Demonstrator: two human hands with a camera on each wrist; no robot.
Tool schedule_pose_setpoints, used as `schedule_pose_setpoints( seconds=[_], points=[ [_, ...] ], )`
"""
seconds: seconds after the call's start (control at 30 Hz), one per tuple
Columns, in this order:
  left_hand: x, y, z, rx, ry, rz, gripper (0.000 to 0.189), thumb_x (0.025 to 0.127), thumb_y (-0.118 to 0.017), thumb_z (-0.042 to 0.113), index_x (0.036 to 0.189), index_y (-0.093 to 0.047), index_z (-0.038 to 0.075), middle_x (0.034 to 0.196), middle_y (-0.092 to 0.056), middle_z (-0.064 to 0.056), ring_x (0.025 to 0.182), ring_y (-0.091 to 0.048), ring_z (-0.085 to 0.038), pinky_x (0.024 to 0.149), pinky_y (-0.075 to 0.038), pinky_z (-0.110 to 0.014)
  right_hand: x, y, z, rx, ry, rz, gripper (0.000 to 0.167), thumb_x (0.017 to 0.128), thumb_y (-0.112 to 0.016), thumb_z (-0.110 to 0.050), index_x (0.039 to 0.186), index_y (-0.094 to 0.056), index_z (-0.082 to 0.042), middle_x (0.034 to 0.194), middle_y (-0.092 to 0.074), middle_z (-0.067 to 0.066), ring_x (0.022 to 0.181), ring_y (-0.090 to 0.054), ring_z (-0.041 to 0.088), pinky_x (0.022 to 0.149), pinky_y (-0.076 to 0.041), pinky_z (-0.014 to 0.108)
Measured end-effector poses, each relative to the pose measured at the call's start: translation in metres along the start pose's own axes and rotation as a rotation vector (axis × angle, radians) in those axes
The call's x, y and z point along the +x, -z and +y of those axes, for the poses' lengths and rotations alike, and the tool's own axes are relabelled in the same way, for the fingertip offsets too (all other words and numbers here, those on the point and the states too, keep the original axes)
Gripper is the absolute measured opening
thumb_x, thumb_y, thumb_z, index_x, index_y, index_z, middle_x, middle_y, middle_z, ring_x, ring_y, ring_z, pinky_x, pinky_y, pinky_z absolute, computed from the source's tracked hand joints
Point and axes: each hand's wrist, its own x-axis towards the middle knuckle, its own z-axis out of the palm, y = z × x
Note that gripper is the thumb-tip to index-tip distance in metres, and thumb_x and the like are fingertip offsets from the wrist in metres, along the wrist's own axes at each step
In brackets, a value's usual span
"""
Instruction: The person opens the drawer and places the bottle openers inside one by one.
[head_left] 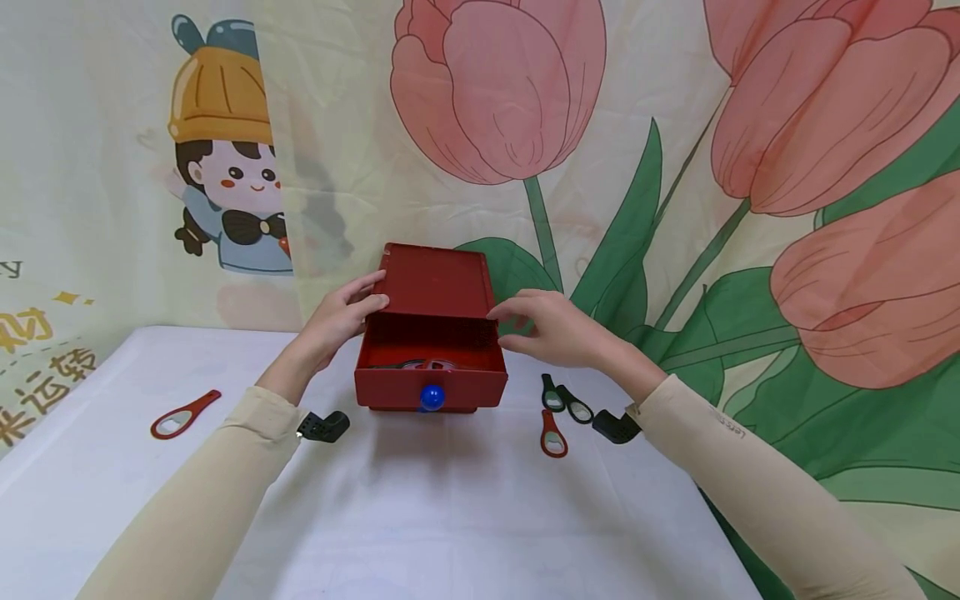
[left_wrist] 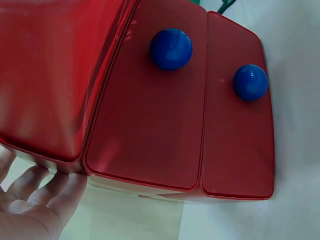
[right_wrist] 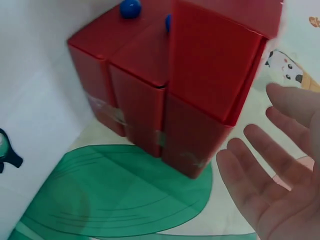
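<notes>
A red drawer cabinet (head_left: pixel 435 282) with blue round knobs stands at the back of the table, its top drawer (head_left: pixel 431 390) pulled out. Inside that drawer lie red and grey things (head_left: pixel 427 364), only partly visible. My left hand (head_left: pixel 336 321) rests against the cabinet's left side, thumb at the top edge; in the left wrist view its fingers (left_wrist: pixel 65 192) lie along the side wall. Beside the right side is my right hand (head_left: pixel 558 327), fingers spread and loosely bent; the right wrist view shows it (right_wrist: pixel 280 175) holding nothing. Two lower drawers (left_wrist: pixel 145 115) are closed.
A red paddle-shaped thing with a pale oval (head_left: pixel 185 415), resembling a bottle opener, lies at the left. Similar black ones (head_left: pixel 576 407) and a red one (head_left: pixel 553 435) lie at the right. A tulip-printed cloth (head_left: pixel 498 92) hangs close behind the cabinet.
</notes>
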Motion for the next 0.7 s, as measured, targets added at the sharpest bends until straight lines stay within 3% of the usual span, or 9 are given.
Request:
schedule_pose_setpoints(
  seconds=[0.27, 0.43, 0.7],
  points=[
    [-0.002, 0.0, 0.001, -0.001, -0.003, 0.001, 0.067, 0.11, -0.057, 0.037, 0.17, -0.03, 0.028, 0.175, -0.025, -0.011, 0.154, -0.037, -0.039, 0.123, -0.034, -0.061, -0.027, -0.01, 0.015, 0.025, -0.079, 0.073, 0.041, 0.1, -0.076, -0.016, 0.139, -0.069, -0.008, 0.131, -0.071, 0.008, 0.103, -0.069, 0.021, 0.082, -0.063, 0.037],
    [-0.002, -0.001, 0.002, -0.001, -0.003, 0.002, 0.067, 0.11, -0.057, 0.037, 0.17, -0.029, 0.028, 0.175, -0.025, -0.011, 0.155, -0.036, -0.038, 0.124, -0.034, -0.061, -0.045, -0.024, 0.025, 0.081, -0.137, 0.084, 0.041, 0.101, -0.073, -0.018, 0.14, -0.067, -0.006, 0.126, -0.071, 0.011, 0.104, -0.071, 0.025, 0.081, -0.064, 0.036],
    [-0.001, -0.001, 0.0, 0.014, -0.004, 0.012, 0.068, 0.109, -0.058, 0.037, 0.17, -0.03, 0.028, 0.175, -0.027, -0.012, 0.154, -0.037, -0.038, 0.122, -0.037, -0.061, -0.066, -0.057, 0.03, 0.192, -0.311, -0.001, 0.045, 0.103, -0.07, -0.031, 0.143, -0.064, -0.012, 0.122, -0.073, 0.008, 0.1, -0.072, 0.022, 0.077, -0.063, 0.034]
  ],
)
